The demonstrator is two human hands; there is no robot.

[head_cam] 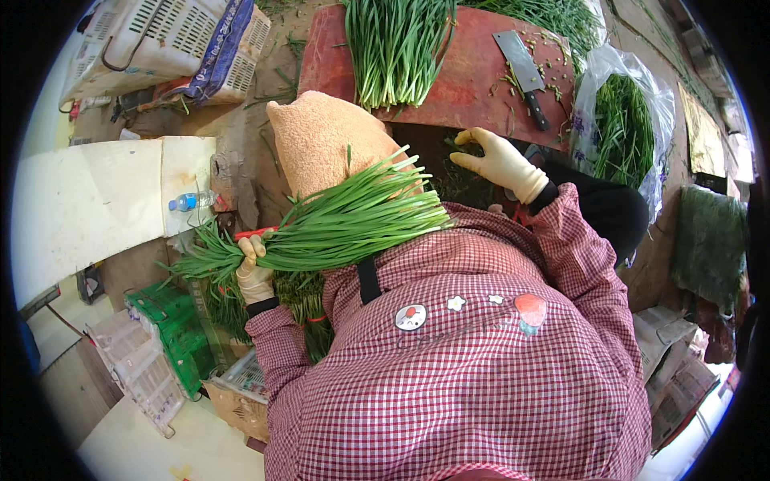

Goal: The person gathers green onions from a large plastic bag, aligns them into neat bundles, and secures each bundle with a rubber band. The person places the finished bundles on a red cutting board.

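Note:
A bundle of long green garlic chives [361, 216] lies across my lap, its pale cut ends to the right. Around its leafy end, by a red band [255, 232], my gloved left hand [254, 270] is closed. My gloved right hand [502, 162] is raised below the board's edge, thumb and fingers apart, with nothing seen between them. An orange fleecy cloth [331, 141] covers my knee under the bundle's upper side. On the red board [469, 72] lie a larger heap of chives [397, 54] and a cleaver [522, 66] with a black handle, among small cut bits.
A clear plastic bag of greens [622, 126] stands right of the board. Banded bundles [313, 318] lie below my left hand, near a green crate [174, 330]. White crates [162, 42] stand upper left; a plastic bottle [192, 201] lies on a pale panel [90, 198].

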